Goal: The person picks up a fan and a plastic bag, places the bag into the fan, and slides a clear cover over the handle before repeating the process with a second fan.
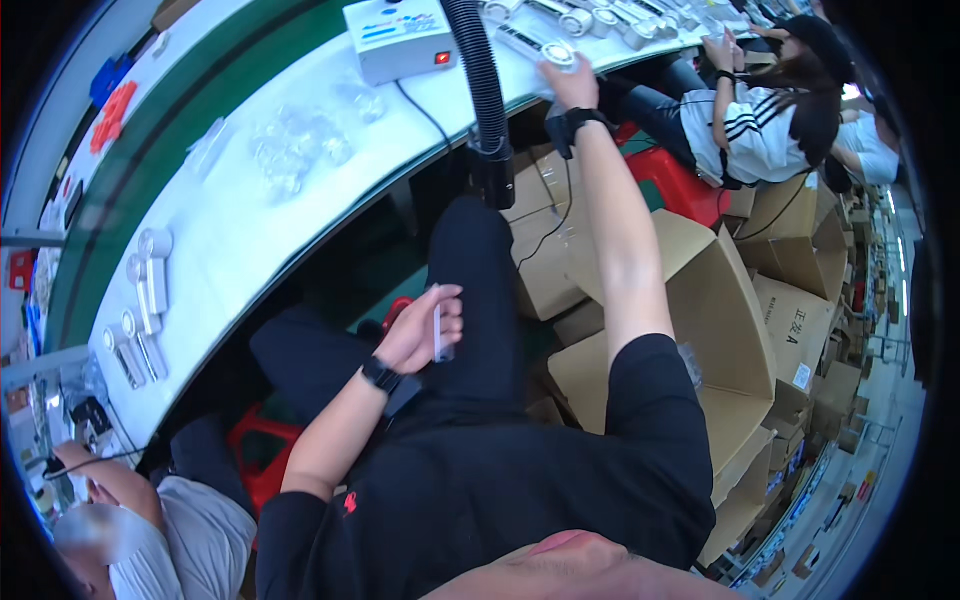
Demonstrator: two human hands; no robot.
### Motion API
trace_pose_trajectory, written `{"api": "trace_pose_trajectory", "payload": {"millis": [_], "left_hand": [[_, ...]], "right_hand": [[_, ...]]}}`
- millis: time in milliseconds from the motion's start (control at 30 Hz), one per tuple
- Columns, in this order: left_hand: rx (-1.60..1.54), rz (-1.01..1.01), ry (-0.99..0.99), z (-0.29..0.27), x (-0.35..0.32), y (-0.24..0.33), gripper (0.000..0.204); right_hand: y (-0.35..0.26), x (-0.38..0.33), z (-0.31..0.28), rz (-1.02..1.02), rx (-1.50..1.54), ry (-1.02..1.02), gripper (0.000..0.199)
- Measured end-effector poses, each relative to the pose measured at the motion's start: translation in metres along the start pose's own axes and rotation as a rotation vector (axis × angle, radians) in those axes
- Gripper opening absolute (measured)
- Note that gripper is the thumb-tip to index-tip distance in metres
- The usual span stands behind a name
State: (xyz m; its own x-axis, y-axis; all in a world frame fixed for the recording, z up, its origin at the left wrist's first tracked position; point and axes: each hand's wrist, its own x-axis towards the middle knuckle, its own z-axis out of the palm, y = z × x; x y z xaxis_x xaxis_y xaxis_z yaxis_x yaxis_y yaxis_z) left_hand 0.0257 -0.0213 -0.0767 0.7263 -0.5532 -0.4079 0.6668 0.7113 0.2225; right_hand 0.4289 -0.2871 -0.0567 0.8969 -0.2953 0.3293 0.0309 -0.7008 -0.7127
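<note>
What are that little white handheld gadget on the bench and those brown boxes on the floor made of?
The white gadget under the right hand looks like moulded plastic, smooth with a slight sheen, though that is only a guess from its look. The brown boxes look like corrugated cardboard: matt, with folded open flaps.

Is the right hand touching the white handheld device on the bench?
Touching. The head view shows the right hand stretched to the white bench, its fingers lying over the round head of the white handheld device.

The person wears a black shirt (520, 470) with short sleeves and a small red mark, black trousers (470, 290), and a black band on each wrist.
</note>
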Motion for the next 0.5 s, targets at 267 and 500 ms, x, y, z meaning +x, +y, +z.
{"api": "trace_pose_trajectory", "payload": {"millis": [267,500], "left_hand": [[0.258,0.145,0.178,0.000,-0.032,0.011,0.036],[0.722,0.302,0.121,0.027,-0.032,0.051,0.049]], "right_hand": [[0.000,-0.041,-0.027,0.089,0.229,0.102,0.073],[0.065,-0.222,-0.156,0.374,0.872,-0.030,0.049]]}}
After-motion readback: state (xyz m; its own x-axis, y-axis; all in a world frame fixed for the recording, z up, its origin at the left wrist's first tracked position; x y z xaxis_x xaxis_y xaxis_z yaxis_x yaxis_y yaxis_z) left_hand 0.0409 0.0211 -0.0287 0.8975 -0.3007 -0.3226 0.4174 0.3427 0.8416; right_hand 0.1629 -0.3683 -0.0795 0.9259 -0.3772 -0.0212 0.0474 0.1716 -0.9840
